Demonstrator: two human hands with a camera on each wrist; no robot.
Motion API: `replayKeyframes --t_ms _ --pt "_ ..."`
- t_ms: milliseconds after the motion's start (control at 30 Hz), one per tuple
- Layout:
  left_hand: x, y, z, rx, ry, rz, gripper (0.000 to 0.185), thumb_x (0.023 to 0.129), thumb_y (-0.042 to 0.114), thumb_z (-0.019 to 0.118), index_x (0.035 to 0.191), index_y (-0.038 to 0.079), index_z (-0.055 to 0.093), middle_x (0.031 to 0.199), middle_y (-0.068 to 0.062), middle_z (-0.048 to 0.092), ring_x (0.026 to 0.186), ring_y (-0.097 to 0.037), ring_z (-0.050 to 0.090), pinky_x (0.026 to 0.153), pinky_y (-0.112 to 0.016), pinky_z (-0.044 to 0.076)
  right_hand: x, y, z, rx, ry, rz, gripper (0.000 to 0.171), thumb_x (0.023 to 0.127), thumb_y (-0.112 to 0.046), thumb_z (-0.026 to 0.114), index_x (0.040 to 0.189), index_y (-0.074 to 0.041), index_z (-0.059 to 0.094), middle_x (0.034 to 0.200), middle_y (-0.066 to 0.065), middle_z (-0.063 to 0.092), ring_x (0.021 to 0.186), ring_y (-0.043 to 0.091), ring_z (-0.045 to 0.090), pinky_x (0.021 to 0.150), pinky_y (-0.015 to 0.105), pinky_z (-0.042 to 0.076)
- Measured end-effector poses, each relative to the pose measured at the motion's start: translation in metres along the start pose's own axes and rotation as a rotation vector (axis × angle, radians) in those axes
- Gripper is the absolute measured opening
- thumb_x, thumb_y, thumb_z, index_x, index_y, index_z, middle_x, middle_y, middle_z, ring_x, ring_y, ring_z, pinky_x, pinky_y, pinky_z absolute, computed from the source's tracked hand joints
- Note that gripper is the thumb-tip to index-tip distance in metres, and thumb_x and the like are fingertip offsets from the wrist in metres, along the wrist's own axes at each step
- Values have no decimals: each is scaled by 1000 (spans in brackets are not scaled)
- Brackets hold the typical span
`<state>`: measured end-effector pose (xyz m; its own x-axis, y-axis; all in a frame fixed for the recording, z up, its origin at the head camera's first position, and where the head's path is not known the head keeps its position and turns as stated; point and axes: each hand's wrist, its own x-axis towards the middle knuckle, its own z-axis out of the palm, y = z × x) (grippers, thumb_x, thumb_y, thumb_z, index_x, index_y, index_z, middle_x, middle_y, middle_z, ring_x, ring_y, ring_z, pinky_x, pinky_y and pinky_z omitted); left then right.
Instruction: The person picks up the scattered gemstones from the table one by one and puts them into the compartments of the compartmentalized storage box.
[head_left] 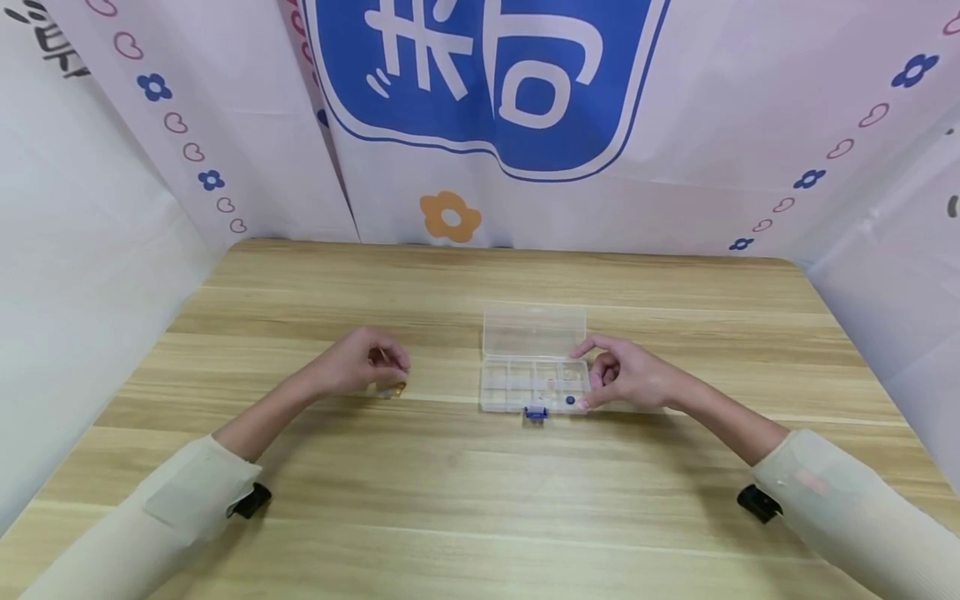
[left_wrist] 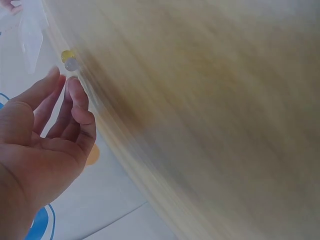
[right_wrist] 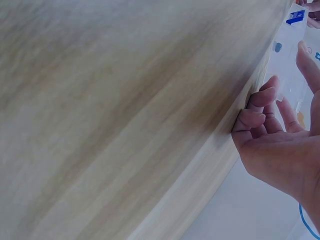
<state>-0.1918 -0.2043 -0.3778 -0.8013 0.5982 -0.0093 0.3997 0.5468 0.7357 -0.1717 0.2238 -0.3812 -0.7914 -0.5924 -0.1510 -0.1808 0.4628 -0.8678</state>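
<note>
A clear plastic compartment box (head_left: 521,409) stands on the table with its lid (head_left: 534,332) raised at the back and a blue latch (head_left: 536,412) in front. A dark blue bead (head_left: 571,400) lies in its front right compartment. My right hand (head_left: 633,372) holds the box's right end, thumb at the front corner and index finger at the back. To the left, my left hand (head_left: 366,362) hovers low with bent fingers. Just past its fingertips lie a yellow bead (left_wrist: 67,55) and a greyish clear bead (left_wrist: 71,64); thumb and index tips look apart.
The wooden table (head_left: 450,500) ends at a white printed cloth (head_left: 675,208) behind, with similar cloth at both sides. Small faint items (head_left: 551,384) sit in the box's right-hand compartments, too small to make out.
</note>
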Motion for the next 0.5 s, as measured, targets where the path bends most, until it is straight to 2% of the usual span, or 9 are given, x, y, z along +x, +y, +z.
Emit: replayKeyframes --t_ms 233,500 --pt "-4 2 -2 -12 -27 -4 4 89 -3 78 91 -2 75 86 -6 74 75 -16 65 67 -24 54 0 0 0 3 -1 0 63 84 -2 85 134 10 50 77 6 61 69 12 52 66 22 46" --pt "-6 1 -3 -48 -66 -22 9 86 1 83 90 -1 75 85 -7 75 71 -15 64 62 -24 54 0 1 0 3 -2 -1 62 84 -2 85 134 10 50 77 6 61 69 13 51 66 22 45"
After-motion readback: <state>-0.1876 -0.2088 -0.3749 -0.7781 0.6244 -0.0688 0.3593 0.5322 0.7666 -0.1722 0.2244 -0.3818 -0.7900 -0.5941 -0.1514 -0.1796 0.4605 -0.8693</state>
